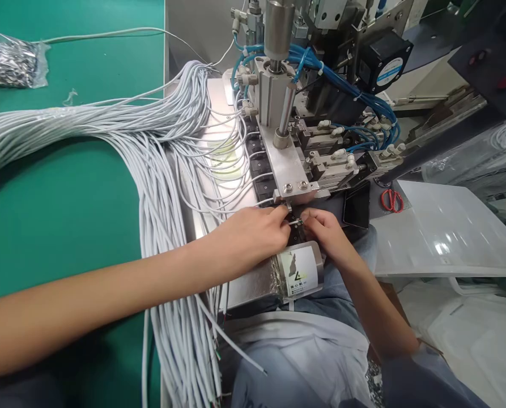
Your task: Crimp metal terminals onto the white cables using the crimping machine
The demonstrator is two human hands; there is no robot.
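Note:
My left hand (265,229) has its fingers pressed together on a white cable end at the front of the machine (284,164). Close on its right, my right hand (323,226) pinches the small end piece (297,222) of that cable. Black fixture blocks (259,164) run in a row behind my hands, with white cables lying into them. A thick bundle of white cables (151,198) passes under my left forearm. Just below my hands is a rounded cover with a warning label (301,271).
A green mat (61,221) lies at the left, with a plastic bag of metal parts (12,62) on it. Red-handled scissors (391,200) and a dark phone-like object (357,205) are at the right, near a white tray (456,232). Blue air hoses (337,76) loop over the machine.

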